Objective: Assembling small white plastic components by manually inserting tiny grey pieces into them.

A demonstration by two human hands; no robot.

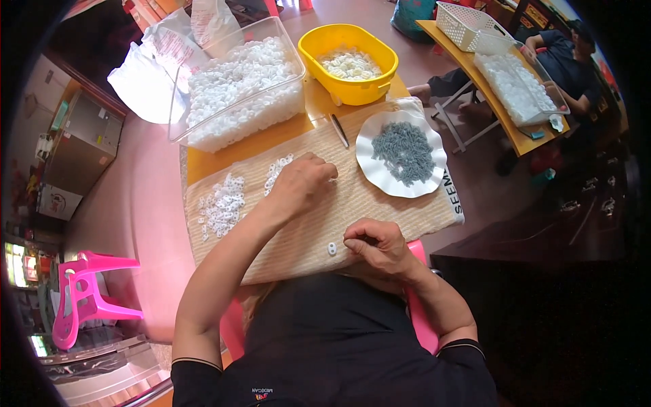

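My left hand (300, 187) is over the middle of the beige ribbed towel (298, 254), its fingers curled together; a tiny pale bit shows at the fingertips, too small to name. Beside its wrist lie a small group of white two-holed plastic pieces (277, 171) and a larger pile of the same pieces (222, 207). Near the towel's front edge, my right hand (383, 245) has thumb and forefinger pinched; whatever is between them cannot be made out. Just left of those fingertips, a single white two-holed piece (331, 249) lies flat. A white wavy-rimmed plate (366, 152) holds many small grey screw-like pieces (405, 152).
A clear bin (298, 102) full of white pieces and a yellow tub (319, 37) stand at the table's back. A pen (339, 131) lies left of the plate. Another person (569, 68) sits at a side table (468, 64). A pink stool (91, 292) is at left.
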